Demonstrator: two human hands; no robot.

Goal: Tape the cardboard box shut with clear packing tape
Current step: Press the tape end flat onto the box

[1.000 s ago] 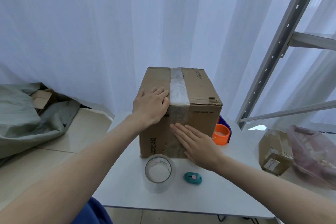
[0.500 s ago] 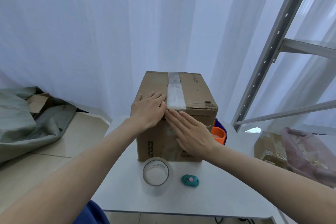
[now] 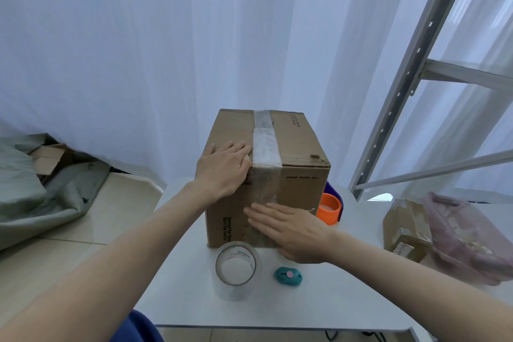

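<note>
A brown cardboard box (image 3: pixel 299 141) stands closed on a white table (image 3: pixel 333 297). A strip of clear tape (image 3: pixel 265 144) runs along its top seam and down over the front face. My left hand (image 3: pixel 222 172) lies flat over the box's front left top edge, beside the tape. My right hand (image 3: pixel 291 230) presses flat against the lower front face, fingers pointing left over the tape's lower end. A roll of clear packing tape (image 3: pixel 237 268) stands on the table in front of the box, with a small teal cutter (image 3: pixel 288 276) to its right.
An orange tape roll (image 3: pixel 329 209) sits behind the box's right corner. A smaller cardboard box (image 3: pixel 405 228) and a pinkish plastic bag (image 3: pixel 466 236) lie at the right. A metal shelf frame (image 3: pixel 410 69) rises at the right; grey cloth (image 3: pixel 36 186) lies on the floor left.
My right hand has slid down the front face from just under the top edge to the lower part. My left hand has stayed on the top edge.
</note>
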